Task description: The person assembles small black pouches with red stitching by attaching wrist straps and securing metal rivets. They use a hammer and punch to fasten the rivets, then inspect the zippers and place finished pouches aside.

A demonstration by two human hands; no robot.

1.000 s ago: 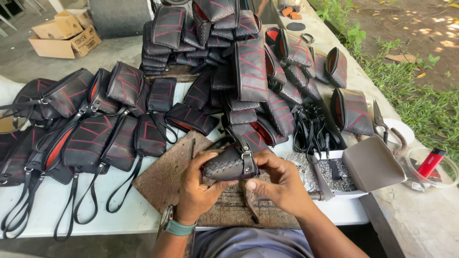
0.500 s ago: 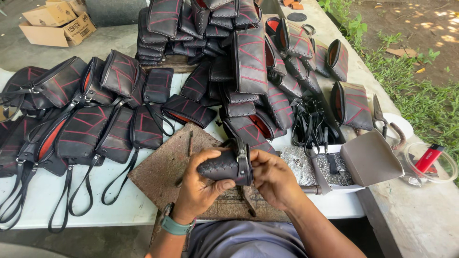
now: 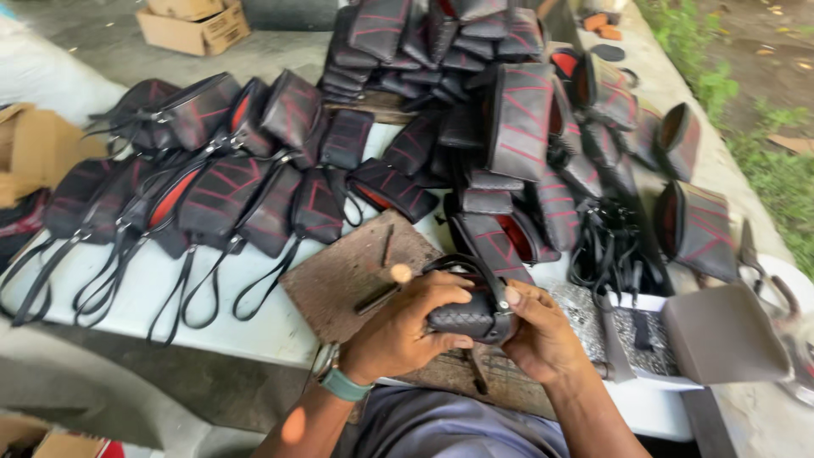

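Both of my hands grip one small black pouch point(image 3: 471, 315) with a dark strap looping over its top. My left hand point(image 3: 405, 332), with a teal watch on the wrist, wraps around the pouch's left side. My right hand point(image 3: 540, 335) clasps its right end, thumb pressed on the strap. The pouch is held just above a worn brown board point(image 3: 349, 276) lying on the white table point(image 3: 246, 326). A thin tool with a pale wooden knob point(image 3: 383, 290) rests on that board beside my left hand.
Many black pouches with red stitching and wrist straps point(image 3: 220, 195) cover the table's left and back, with taller stacks point(image 3: 441, 38) behind. A bundle of black straps point(image 3: 606, 250) and an open box of small metal parts point(image 3: 632, 326) lie at right. Cardboard boxes point(image 3: 193, 21) stand on the ground.
The view has dipped and swung slightly right. My hands have turned the pouch a little while keeping hold of it, and they sit lower in the picture.
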